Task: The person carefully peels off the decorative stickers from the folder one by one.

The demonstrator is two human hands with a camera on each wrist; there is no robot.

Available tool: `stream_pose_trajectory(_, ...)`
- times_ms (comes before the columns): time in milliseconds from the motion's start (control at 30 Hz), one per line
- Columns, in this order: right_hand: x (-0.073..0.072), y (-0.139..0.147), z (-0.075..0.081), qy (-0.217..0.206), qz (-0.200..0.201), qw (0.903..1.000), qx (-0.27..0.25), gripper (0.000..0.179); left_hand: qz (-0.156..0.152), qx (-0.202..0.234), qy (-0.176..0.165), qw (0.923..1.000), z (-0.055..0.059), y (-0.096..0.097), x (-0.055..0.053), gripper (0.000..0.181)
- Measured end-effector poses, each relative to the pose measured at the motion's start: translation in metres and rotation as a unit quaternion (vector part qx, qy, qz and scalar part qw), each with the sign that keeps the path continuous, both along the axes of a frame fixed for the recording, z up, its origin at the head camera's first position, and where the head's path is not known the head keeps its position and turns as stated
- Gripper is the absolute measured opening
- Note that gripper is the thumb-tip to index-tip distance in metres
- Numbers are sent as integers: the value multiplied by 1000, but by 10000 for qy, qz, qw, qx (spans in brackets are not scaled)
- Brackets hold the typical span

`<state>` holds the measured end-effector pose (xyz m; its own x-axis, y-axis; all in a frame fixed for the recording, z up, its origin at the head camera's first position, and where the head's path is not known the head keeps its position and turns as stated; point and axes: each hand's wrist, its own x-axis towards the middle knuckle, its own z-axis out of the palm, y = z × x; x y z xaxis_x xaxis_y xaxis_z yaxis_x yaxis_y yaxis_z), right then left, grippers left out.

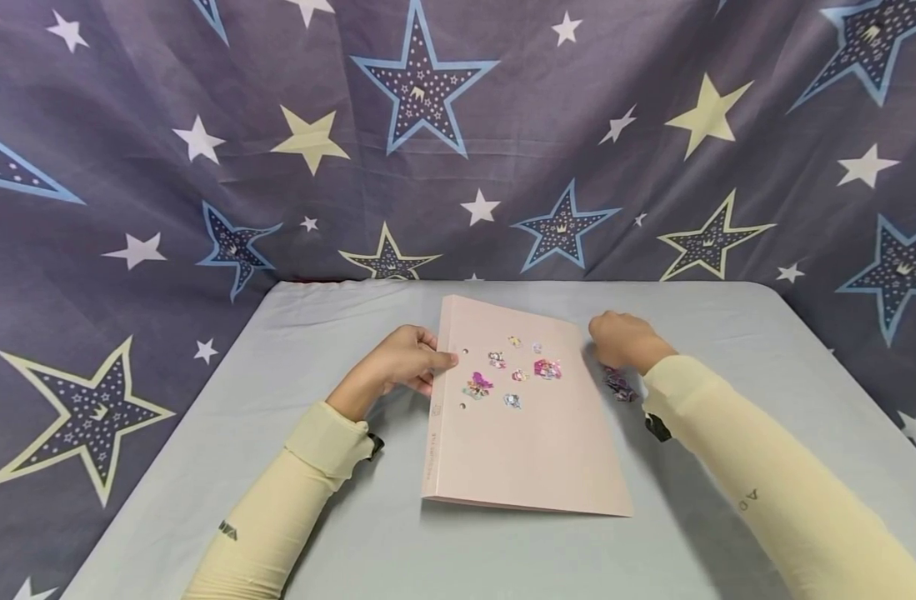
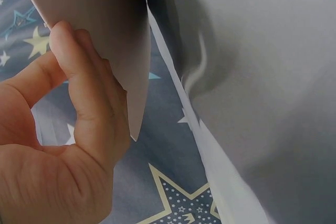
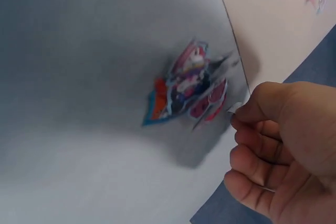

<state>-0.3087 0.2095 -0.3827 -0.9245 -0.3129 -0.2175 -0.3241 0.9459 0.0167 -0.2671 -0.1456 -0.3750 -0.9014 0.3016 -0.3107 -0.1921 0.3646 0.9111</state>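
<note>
A pale pink folder (image 1: 536, 458) lies on the table with several small colourful stickers on its cover, among them a purple one (image 1: 478, 384) and a bright pink one (image 1: 548, 369). My left hand (image 1: 405, 362) grips the folder's spine edge, thumb on top and fingers beneath; the left wrist view shows that edge (image 2: 113, 30) lifted. Past the folder's right side, my right hand (image 1: 626, 340) pinches a small whitish piece (image 3: 235, 107) between thumb and forefinger. Below this hand sits a little heap of shiny cut-out stickers (image 3: 189, 85), partly hidden by the wrist in the head view (image 1: 618, 385).
The table (image 1: 337, 533) has a light grey cloth cover. Behind and beside it hangs a dark curtain (image 1: 488, 108) printed with stars. Two round holes (image 1: 464, 406) run along the folder's spine side.
</note>
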Motion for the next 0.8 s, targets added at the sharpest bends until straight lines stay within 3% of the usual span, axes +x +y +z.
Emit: stream_pose_trajectory(800,14,-17,1,346,468,9967,565,9,-37,-34,58,10000,-1,-1,0,30)
